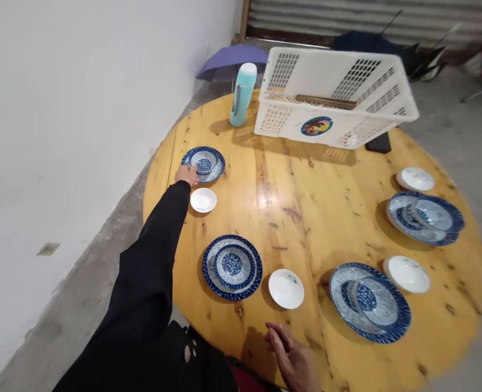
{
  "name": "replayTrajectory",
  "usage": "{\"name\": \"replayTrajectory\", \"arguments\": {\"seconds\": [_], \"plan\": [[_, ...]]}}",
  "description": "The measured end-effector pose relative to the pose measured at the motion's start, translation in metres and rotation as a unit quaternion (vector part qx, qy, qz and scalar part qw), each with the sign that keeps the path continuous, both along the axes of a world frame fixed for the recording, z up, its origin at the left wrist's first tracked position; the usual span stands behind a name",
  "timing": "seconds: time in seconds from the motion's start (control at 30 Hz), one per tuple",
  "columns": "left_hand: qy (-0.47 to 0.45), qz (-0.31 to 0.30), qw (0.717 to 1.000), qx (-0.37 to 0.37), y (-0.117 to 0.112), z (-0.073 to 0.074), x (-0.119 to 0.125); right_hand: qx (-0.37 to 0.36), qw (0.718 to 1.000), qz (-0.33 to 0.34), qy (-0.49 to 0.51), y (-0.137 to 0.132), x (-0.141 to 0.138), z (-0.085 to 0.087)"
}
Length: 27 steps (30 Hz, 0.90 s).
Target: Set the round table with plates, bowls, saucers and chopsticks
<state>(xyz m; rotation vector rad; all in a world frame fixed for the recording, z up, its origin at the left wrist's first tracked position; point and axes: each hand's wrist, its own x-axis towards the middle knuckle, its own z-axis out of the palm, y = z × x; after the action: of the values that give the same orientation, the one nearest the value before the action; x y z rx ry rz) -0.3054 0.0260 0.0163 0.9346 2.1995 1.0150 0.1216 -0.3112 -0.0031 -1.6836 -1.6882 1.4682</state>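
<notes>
My left hand (187, 174) reaches to the far left of the table. Its fingers are closed at the near-left rim of a small blue-and-white bowl (205, 163), which sits on a patterned blue plate (216, 175). Just below that hand stands a small white bowl (203, 200). My right hand (292, 354) hovers over the near table edge, holding nothing, its fingers loosely bent and the thumb apart. Closest to it is another white bowl (286, 289). Left of that bowl, a blue-rimmed plate (214, 286) carries a smaller blue-and-white dish (232, 265).
On the right of the round wooden table (257, 212) stand two more blue plates (400, 321) with bowls and two white bowls (407, 274). A white plastic basket (290, 121) holding chopsticks (326, 102), a turquoise flask (243, 95) and a dark phone (378, 143) occupy the back.
</notes>
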Motion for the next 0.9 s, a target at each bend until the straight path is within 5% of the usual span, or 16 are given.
{"name": "replayTrajectory", "arguments": {"seconds": [0.23,0.4,0.57,0.67,0.9], "plan": [[-0.037,-0.045,0.996,-0.06,0.028,0.002,0.003,0.023,0.997,-0.031,-0.061,0.01,-0.026,0.02],[-0.014,-0.097,0.994,-0.04,0.019,0.015,0.012,0.038,0.995,-0.08,-0.048,0.042,-0.035,0.037],[-0.016,-0.236,0.97,0.048,-0.056,0.051,0.044,0.096,0.974,-0.198,0.047,0.096,-0.057,0.055],[0.039,-0.341,0.939,0.029,-0.115,0.066,0.077,0.117,0.971,-0.189,0.092,0.121,-0.077,0.069],[0.115,-0.41,0.902,-0.072,-0.202,0.053,0.128,0.168,0.982,-0.072,-0.051,0.121,-0.088,0.065]]}}
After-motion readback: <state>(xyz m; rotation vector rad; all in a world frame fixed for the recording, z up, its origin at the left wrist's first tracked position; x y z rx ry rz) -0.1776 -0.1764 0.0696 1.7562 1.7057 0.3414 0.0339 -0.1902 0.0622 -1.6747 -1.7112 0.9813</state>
